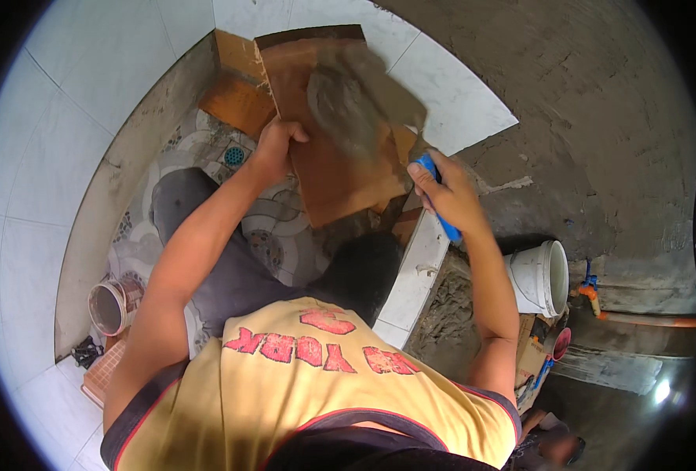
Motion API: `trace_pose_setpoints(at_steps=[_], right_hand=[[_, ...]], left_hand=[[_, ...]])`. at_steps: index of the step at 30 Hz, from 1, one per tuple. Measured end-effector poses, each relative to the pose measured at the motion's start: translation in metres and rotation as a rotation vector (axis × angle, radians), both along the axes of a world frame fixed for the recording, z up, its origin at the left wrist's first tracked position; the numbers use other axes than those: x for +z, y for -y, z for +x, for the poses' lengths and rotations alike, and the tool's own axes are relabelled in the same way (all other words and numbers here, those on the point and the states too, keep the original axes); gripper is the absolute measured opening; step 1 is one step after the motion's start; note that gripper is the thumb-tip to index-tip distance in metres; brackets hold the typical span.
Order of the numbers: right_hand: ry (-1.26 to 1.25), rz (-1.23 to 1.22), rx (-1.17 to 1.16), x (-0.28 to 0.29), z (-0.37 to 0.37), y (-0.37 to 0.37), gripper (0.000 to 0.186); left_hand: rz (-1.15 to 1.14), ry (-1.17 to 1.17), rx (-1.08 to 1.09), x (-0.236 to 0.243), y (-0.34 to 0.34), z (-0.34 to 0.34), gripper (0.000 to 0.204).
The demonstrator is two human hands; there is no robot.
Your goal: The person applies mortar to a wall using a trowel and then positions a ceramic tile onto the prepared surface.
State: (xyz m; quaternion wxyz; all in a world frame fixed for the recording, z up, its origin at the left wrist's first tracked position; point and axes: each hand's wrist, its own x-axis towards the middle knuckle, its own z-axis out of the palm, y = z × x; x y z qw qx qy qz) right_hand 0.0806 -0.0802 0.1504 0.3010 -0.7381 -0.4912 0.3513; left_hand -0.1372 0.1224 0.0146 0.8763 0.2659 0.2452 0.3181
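My left hand [276, 147] grips the left edge of a reddish-brown tile [340, 188], thumb resting on its face. Grey mortar [340, 110] covers part of the tile's upper middle. In my right hand [456, 196] is a trowel with a blue handle [425, 166], fingers wrapped round it. The trowel's grey blade, smeared with mortar and blurred, lies over the tile's upper right. Where the blade ends and the mortar begins is hard to tell. Behind the tile, orange-brown pieces [238, 104] lean near the wall corner.
Wet mortar [446, 318] lies right of a white-tiled ledge [411, 282]. A white bucket [532, 279] stands beyond my right forearm, near an orange pipe [646, 320]. At left sit a small bucket [109, 308] and an orange grid-patterned piece [97, 375]. Another person [548, 443] is at lower right.
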Motion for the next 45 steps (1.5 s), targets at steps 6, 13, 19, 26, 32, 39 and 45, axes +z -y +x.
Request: trace_pose_setpoints(at_steps=[6, 13, 19, 26, 32, 39, 45], right_hand=[[0.620, 0.155, 0.090, -0.012, 0.001, 0.022, 0.040], [0.847, 0.147, 0.189, -0.011, 0.008, 0.039, 0.038], [0.881, 0.311, 0.167, 0.003, 0.016, 0.033, 0.039], [0.918, 0.256, 0.247, 0.007, 0.024, 0.035, 0.038], [0.837, 0.385, 0.202, 0.020, 0.021, -0.013, 0.036], [0.088, 0.047, 0.162, 0.026, -0.033, -0.027, 0.039], [-0.182, -0.289, 0.054, 0.016, -0.030, -0.017, 0.047]], left_hand=[[-0.042, 0.022, 0.015, 0.001, -0.002, 0.002, 0.033], [-0.098, 0.046, -0.092, 0.049, -0.010, -0.007, 0.038], [-0.018, 0.031, -0.026, 0.071, -0.032, 0.001, 0.035], [-0.033, 0.074, -0.018, 0.083, -0.036, -0.007, 0.030], [0.178, -0.107, -0.002, 0.098, -0.003, -0.002, 0.031], [0.212, -0.005, 0.323, 0.013, 0.032, 0.002, 0.053], [-0.098, 0.027, 0.335, -0.007, 0.051, -0.011, 0.050]])
